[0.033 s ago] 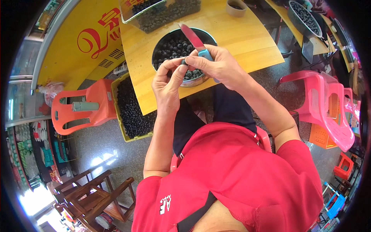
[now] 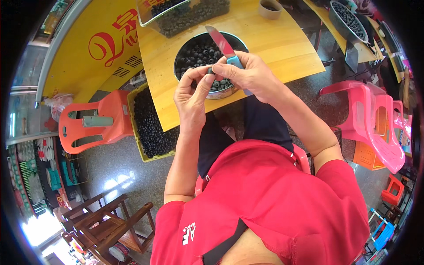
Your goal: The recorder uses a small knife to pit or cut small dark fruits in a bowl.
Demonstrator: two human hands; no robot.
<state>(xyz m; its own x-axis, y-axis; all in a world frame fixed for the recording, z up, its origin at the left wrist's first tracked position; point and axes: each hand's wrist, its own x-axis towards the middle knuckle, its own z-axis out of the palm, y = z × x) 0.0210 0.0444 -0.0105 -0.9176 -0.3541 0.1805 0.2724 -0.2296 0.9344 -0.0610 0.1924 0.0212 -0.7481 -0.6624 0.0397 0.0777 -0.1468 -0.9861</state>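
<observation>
Head view, single frame. I log both hands raised together just above the near rim of the round metal bowl of small dark berries (image 2: 199, 55). Left hand (image 2: 193, 95): thumb and fingertips pinched shut on one small dark round fruit (image 2: 212, 70), held at the meeting point of the two hands. Right hand (image 2: 252, 76): closed around the blue handle of a short paring knife (image 2: 225, 48), thumb pressed toward the fruit.

Key relation: the knife's long axis runs from the right fist up and to the left, away from the body, blade tip over the bowl's far side. The fruit sits at the blade's heel, directly between the hands, so both are equally near; I cannot tell whether the edge touches it.

Outward: bowl rests on the yellow wooden counter (image 2: 282, 48). Beyond it, a clear rectangular tub of the same dark fruit (image 2: 185, 15). Left of the counter, on the floor, a yellow crate filled with dark fruit (image 2: 148, 126), beside an orange plastic stool (image 2: 95, 126).
</observation>
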